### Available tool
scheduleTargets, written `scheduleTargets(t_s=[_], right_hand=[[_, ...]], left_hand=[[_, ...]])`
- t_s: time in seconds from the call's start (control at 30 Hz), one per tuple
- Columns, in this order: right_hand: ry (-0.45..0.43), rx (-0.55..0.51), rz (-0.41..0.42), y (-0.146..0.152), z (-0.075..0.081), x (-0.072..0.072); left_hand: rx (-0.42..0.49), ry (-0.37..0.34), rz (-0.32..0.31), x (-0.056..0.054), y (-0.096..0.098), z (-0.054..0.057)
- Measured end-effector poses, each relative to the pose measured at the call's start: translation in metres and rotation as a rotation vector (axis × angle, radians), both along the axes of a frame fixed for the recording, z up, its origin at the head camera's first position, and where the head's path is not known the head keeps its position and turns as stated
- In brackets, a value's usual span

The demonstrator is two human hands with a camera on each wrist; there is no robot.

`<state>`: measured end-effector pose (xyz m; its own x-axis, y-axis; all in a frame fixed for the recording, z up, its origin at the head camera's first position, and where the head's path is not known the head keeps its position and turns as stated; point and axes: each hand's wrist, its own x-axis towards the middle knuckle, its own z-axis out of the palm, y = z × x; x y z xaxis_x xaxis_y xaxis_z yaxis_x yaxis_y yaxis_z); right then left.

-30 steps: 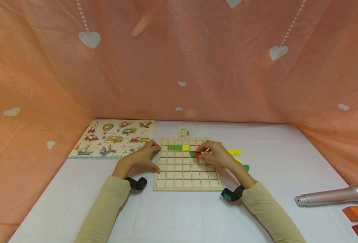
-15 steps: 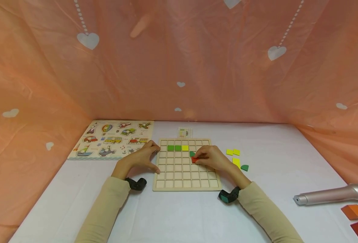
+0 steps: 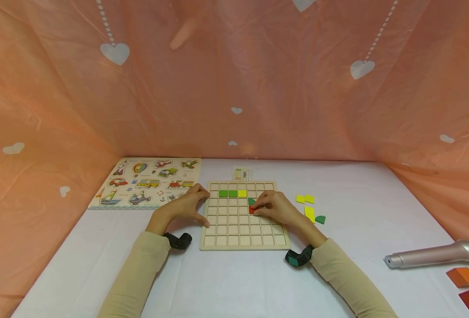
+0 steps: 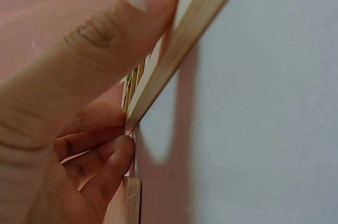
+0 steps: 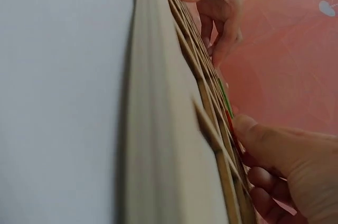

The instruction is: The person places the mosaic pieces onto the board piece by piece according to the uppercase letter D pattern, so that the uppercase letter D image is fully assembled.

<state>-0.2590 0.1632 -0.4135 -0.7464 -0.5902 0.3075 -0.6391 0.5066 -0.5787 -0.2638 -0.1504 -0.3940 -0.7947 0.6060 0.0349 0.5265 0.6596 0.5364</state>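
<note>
A square wooden grid board (image 3: 245,247) lies flat on the table. In its second row sit two green square tiles (image 3: 223,193) and a yellow tile (image 3: 242,193). A dark green piece (image 3: 251,201) lies in a cell lower right of these. Just below it, my right hand (image 3: 277,208) pinches a red tile (image 3: 251,210) at a cell; fingertips cover part of it. My left hand (image 3: 183,206) rests against the board's left edge, thumb and fingers spread apart. The left wrist view shows the thumb (image 4: 105,34) on the rim and the fingers touching the side.
Right of the board lie several yellow tiles (image 3: 309,213) and a green quarter-round piece (image 3: 320,219). A small pattern card (image 3: 242,173) lies behind the board. A picture puzzle (image 3: 146,183) stands back left. A microphone (image 3: 433,255) and orange and red blocks (image 3: 463,277) lie far right.
The right hand has moved the red tile from beside the dark green piece to the cell below it, drawing slightly nearer and left. The left hand keeps its place on the board's edge.
</note>
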Motion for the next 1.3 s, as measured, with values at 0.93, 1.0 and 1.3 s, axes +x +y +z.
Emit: scheduleTargets(t_s=[0.93, 1.0, 1.3], right_hand=[[0.093, -0.044, -0.367, 0.083, 0.046, 0.036], [0.076, -0.020, -0.397, 0.089, 0.046, 0.040], [-0.092, 0.167, -0.458, 0.112, 0.051, 0.049]], left_hand=[[-0.025, -0.065, 0.039, 0.000, 0.000, 0.001], [-0.022, -0.068, 0.037, 0.000, 0.000, 0.001], [-0.024, -0.073, 0.046, -0.001, 0.000, 0.001]])
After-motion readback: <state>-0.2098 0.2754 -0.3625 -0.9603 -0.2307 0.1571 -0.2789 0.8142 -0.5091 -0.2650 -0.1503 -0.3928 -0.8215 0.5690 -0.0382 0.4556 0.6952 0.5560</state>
